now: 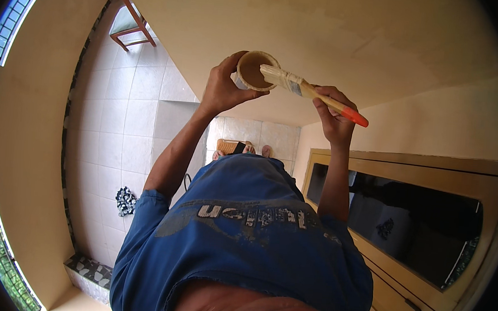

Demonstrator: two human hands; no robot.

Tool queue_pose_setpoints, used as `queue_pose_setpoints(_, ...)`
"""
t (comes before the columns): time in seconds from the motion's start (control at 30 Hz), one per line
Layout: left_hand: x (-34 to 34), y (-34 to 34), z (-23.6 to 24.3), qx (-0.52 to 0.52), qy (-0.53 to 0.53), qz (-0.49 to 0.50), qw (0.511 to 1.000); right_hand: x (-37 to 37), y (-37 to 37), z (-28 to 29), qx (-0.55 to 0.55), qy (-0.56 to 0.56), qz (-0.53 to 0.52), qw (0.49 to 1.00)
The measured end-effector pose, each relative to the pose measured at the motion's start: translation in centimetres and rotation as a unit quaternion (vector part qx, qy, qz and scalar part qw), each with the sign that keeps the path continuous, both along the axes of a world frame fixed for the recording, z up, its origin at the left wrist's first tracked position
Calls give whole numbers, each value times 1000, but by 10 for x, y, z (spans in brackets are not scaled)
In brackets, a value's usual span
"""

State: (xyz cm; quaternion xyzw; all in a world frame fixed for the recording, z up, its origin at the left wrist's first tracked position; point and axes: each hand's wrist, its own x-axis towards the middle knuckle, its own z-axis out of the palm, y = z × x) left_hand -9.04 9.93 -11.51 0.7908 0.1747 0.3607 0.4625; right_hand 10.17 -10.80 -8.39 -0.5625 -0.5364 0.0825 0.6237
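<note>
Brush (pixel 301 87) tip in cup (pixel 255 70) — chair (pixel 132 24) far left, cabinet (pixel 407 226) right

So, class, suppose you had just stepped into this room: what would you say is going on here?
A person in a blue shirt is standing close to a cream-coloured wall. The left hand holds a small round cup of brownish paint up near the wall. The right hand grips a paintbrush by its orange-tipped handle, with the pale bristles resting at the cup's rim. Below is a white tiled floor, and a wooden-framed window sits to the right.
</note>
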Motion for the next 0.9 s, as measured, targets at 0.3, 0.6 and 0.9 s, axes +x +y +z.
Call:
queue_pose_setpoints(0.3, 2, 3, -3, 37, 11, 6, 999, 1, 1, 12, -37, -24, 24, 999)
queue_pose_setpoints(0.6, 4, 4, 0, 46, 23, 8, 999, 3, 3, 21, -45, -98, 46, 993)
queue_pose_setpoints(0.9, 5, 5, -5, 39, 35, 5, 999, 1, 4, 23, -49, -98, 48, 993)
